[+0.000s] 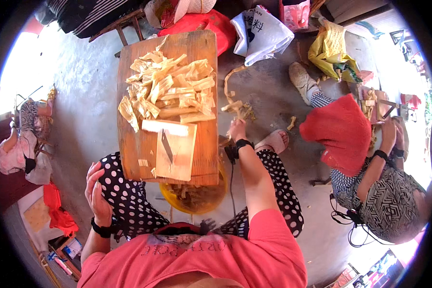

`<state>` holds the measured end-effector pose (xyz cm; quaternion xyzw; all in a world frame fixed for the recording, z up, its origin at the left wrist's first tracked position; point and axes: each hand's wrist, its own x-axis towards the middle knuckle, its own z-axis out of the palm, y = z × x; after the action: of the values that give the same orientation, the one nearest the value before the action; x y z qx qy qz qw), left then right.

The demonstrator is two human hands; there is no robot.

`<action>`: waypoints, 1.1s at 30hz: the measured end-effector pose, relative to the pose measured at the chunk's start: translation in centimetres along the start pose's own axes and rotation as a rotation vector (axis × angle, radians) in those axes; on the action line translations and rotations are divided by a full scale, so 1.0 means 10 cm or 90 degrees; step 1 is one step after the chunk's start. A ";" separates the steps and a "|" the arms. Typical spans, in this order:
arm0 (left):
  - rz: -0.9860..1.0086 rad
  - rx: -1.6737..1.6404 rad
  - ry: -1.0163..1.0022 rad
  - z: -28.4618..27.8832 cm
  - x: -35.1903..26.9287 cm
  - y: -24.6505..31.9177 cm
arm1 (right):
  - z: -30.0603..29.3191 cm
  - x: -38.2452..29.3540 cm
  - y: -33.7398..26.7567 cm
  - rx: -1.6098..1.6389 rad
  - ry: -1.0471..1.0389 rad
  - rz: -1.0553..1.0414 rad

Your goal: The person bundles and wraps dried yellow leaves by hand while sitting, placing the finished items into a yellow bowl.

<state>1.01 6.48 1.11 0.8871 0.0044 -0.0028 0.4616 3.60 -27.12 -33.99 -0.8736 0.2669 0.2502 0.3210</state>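
Observation:
My left hand (98, 190) rests on my left knee with nothing in it. My right hand (238, 129) is low beside the right edge of the wooden table (136, 158), its fingers curled around the end of a pale dried strip (234, 107); blur hides the exact grip. A loose pile of pale yellow, fibrous dried strips (169, 90) covers the far half of the table. Nearer me lies a small wooden board (181, 158) with a dark knife blade (167, 145) on it. Small cut pieces (143, 163) lie beside the board.
Under the table's near edge stands a yellow basin (190, 208) holding brownish pieces. Scraps (250, 112) lie on the floor. A white sack (262, 34) and a yellow sack (331, 50) are beyond. Another person (385, 201) sits at right, a second person (19, 147) at far left.

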 end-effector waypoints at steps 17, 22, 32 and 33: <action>0.073 -0.116 -0.037 0.02 -0.07 -0.02 | -0.03 -0.02 1.03 0.122 0.117 0.038; 0.046 -0.096 0.001 -0.02 -0.09 -0.11 | 0.02 -0.01 0.58 -0.005 0.007 0.115; 0.047 -0.062 0.020 0.00 -0.06 -0.01 | -0.23 -0.11 0.54 0.117 0.057 0.190; 0.050 -0.069 0.022 -0.01 -0.07 -0.05 | -0.27 -0.17 0.53 0.177 0.127 0.171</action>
<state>0.33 6.84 0.78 0.8600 -0.0222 0.0308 0.5088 -0.28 -31.97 -33.43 -0.7979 0.4433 0.1642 0.3740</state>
